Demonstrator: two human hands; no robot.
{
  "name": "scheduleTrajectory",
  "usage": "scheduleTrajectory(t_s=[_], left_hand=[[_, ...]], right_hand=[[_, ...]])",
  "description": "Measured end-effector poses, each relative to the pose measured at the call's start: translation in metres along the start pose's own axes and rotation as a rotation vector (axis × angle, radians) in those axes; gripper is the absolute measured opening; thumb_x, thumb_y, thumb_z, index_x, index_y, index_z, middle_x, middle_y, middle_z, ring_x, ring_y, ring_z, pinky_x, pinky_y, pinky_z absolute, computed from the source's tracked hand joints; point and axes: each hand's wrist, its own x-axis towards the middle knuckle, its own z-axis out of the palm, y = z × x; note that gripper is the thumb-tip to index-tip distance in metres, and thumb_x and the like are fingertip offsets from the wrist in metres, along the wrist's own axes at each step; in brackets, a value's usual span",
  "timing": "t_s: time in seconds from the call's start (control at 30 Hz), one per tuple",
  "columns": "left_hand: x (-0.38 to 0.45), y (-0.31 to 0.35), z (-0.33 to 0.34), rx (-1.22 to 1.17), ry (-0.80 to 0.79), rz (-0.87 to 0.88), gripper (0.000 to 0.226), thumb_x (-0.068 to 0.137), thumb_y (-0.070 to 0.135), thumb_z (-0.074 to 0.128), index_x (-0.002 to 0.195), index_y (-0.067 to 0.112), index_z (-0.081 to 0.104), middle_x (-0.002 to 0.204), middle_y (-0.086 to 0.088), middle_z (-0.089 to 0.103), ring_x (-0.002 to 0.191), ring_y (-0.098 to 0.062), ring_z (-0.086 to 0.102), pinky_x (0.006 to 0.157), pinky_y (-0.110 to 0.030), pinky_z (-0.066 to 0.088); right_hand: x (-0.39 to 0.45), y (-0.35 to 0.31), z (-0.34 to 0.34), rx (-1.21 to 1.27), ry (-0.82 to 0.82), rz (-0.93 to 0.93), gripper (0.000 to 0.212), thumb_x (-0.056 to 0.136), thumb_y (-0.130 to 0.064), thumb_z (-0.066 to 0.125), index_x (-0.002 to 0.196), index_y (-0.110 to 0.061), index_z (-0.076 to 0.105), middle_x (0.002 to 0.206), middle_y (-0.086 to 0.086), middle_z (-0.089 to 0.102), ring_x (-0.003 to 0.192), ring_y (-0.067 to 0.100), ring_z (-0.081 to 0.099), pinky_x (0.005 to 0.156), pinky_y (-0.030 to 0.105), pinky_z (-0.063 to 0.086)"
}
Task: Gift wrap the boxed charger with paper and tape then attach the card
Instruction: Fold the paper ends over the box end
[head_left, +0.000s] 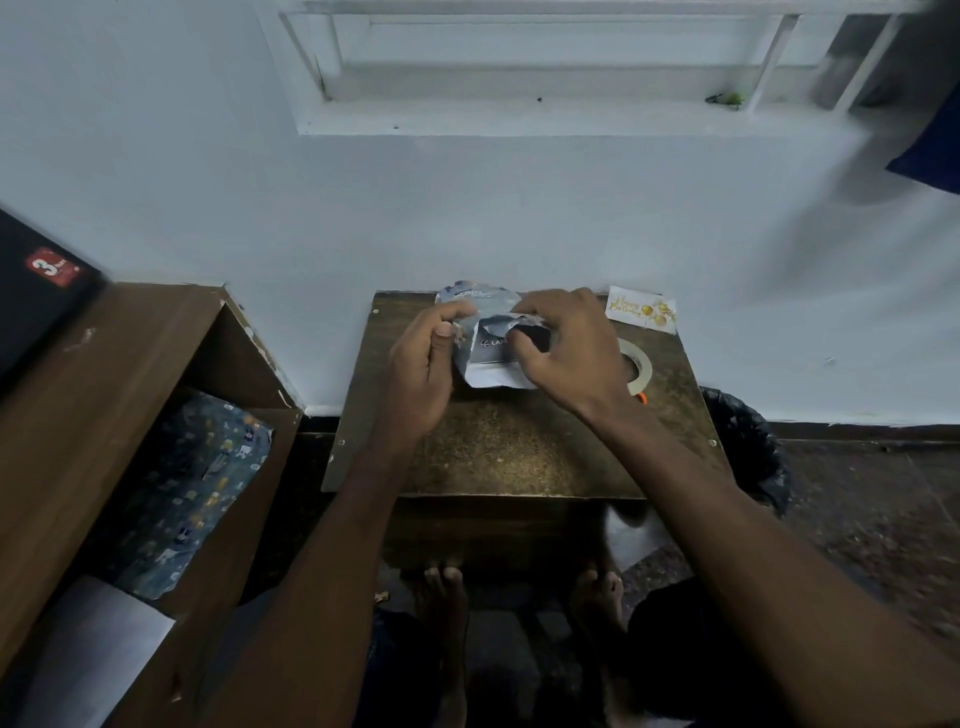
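I see the bench (519, 447) pushed against a pale wall (467, 208), its far edge just beyond my fingers and a broad bare stretch of brown top on the near side of them. The left hand (426, 364) has its fingers (452, 314) curled, thumb pressing a fold of the silvery wrapping paper (480, 306) at the left side of the box (493, 351). The right hand (561, 348) arches over the box's right end, fingers bent and pinching the paper there. The box lies between the two sets of fingers, part wrapped, with a printed face and a white flap of paper showing toward me. Just right of the right fingers, partly hidden by the wrist, lies a roll of tape (641, 369). Beyond it, at the bench's far right corner, sits the birthday card (641, 312). Well left of the left fingers stands a wooden shelf unit (104, 389) holding a patterned blue bundle (192, 488). A window sill (519, 114) runs above.
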Motion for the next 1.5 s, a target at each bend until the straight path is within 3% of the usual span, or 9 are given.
scheduleTrajectory(t_s=[0.13,0.33,0.5,0.77,0.97,1.1,1.2,1.33,1.5], left_hand=[[-0.001,-0.005,0.001,0.004,-0.002,0.001,0.037,0.116,0.022,0.037,0.134,0.012,0.068,0.134,-0.002,0.069,0.125,-0.014,0.064,0.102,-0.038,0.054],[-0.001,-0.005,0.002,-0.019,-0.078,0.054,0.033,0.115,0.026,0.044,0.134,0.014,0.069,0.138,-0.002,0.066,0.132,-0.019,0.061,0.103,-0.054,0.055],[0.002,0.003,-0.011,-0.176,-0.205,-0.004,0.032,0.112,0.016,0.054,0.140,0.014,0.069,0.152,-0.003,0.057,0.110,-0.016,0.071,0.062,-0.028,0.060],[-0.002,0.020,-0.009,-0.194,-0.133,-0.108,0.035,0.103,0.009,0.069,0.138,0.005,0.069,0.147,-0.006,0.062,0.055,-0.001,0.068,0.047,-0.012,0.048],[-0.001,0.010,0.000,-0.099,-0.002,-0.052,0.025,0.102,0.008,0.070,0.126,0.007,0.077,0.130,-0.003,0.070,0.091,-0.014,0.075,0.055,-0.012,0.052],[0.000,0.006,0.004,-0.058,0.087,0.011,0.023,0.101,0.003,0.069,0.122,0.002,0.077,0.123,-0.008,0.073,0.102,0.004,0.070,0.068,-0.013,0.058],[-0.001,0.002,0.005,-0.043,0.072,0.073,0.023,0.100,-0.001,0.069,0.121,0.003,0.078,0.120,-0.008,0.074,0.094,-0.002,0.073,0.061,-0.018,0.060],[-0.004,0.005,0.007,-0.100,-0.008,0.088,0.026,0.099,-0.001,0.072,0.124,0.006,0.077,0.115,-0.007,0.076,0.064,-0.015,0.073,0.053,-0.030,0.061],[-0.005,0.008,0.009,-0.163,-0.029,0.016,0.035,0.095,-0.002,0.075,0.129,0.006,0.074,0.111,-0.007,0.078,0.063,-0.014,0.073,0.060,-0.031,0.063]], right_hand=[[-0.003,0.005,0.006,-0.116,0.066,-0.080,0.020,0.085,-0.021,0.060,0.093,-0.015,0.078,0.091,-0.002,0.077,0.085,0.023,0.057,0.067,0.033,0.044],[-0.001,-0.001,0.012,-0.296,0.122,-0.154,0.030,0.088,-0.037,0.058,0.067,-0.016,0.065,0.067,0.001,0.065,0.064,0.025,0.060,0.048,0.032,0.038],[0.000,0.001,0.011,-0.173,0.060,-0.176,0.022,0.090,-0.031,0.060,0.085,-0.017,0.076,0.075,0.002,0.070,0.070,0.026,0.062,0.054,0.037,0.046],[-0.002,-0.006,0.006,-0.083,-0.004,-0.210,0.029,0.091,-0.028,0.049,0.080,-0.013,0.071,0.075,0.002,0.068,0.071,0.024,0.056,0.061,0.042,0.048],[-0.001,-0.010,0.006,0.046,0.063,-0.138,0.025,0.090,-0.026,0.058,0.093,-0.018,0.081,0.084,-0.004,0.077,0.077,0.014,0.064,0.068,0.029,0.047],[0.003,-0.013,0.004,0.140,0.089,-0.102,0.019,0.089,-0.023,0.064,0.092,-0.021,0.082,0.084,-0.009,0.077,0.075,0.008,0.064,0.068,0.032,0.051],[0.002,-0.012,0.005,0.088,0.110,-0.117,0.023,0.086,-0.023,0.065,0.099,-0.021,0.084,0.093,-0.006,0.080,0.085,0.015,0.072,0.071,0.036,0.056],[0.002,-0.010,0.002,-0.111,0.185,-0.202,0.022,0.080,-0.023,0.064,0.091,-0.026,0.083,0.081,-0.006,0.078,0.074,0.019,0.072,0.053,0.033,0.051],[0.005,0.001,-0.001,-0.243,0.201,-0.315,0.021,0.074,-0.018,0.069,0.090,-0.025,0.080,0.070,-0.003,0.073,0.060,0.024,0.067,0.042,0.033,0.044]])
